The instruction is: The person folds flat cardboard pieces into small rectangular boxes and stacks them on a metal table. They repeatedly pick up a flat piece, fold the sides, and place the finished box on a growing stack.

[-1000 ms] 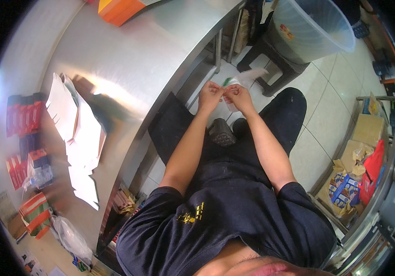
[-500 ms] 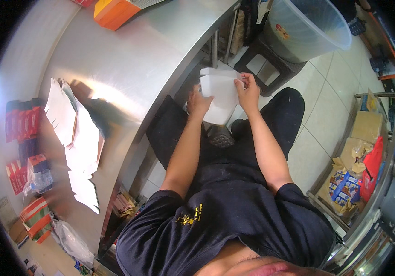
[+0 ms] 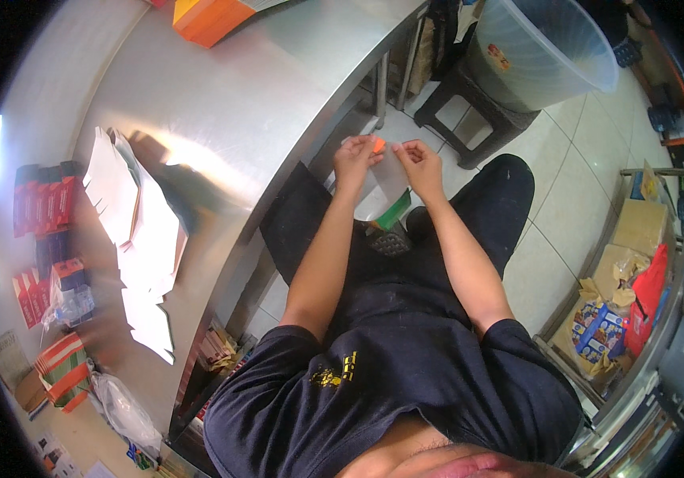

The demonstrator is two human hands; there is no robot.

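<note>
Between my thighs is a partly folded cardboard box [image 3: 381,193], white on its inner face. A green outer side shows at its near end, and a small orange flap shows at its far end. My left hand [image 3: 352,163] is closed on the far left edge, its fingertips pinching the orange flap. On the opposite edge, my right hand [image 3: 422,169] pinches the card between thumb and fingers. My fingers hide parts of both edges. More flat white box blanks [image 3: 136,215] lie overlapping on the metal table to my left.
The steel table's [image 3: 278,88] curved edge runs close along my left side. Beyond my knees, a clear plastic tub [image 3: 545,56] stands on a dark stool [image 3: 477,119]. An orange box [image 3: 206,20] sits at the table's far end. Cardboard cartons [image 3: 637,227] fill a rack at right.
Both hands have drawn closer together at the box's far end. The far white flaps have been folded, and orange and green outer faces now show.
</note>
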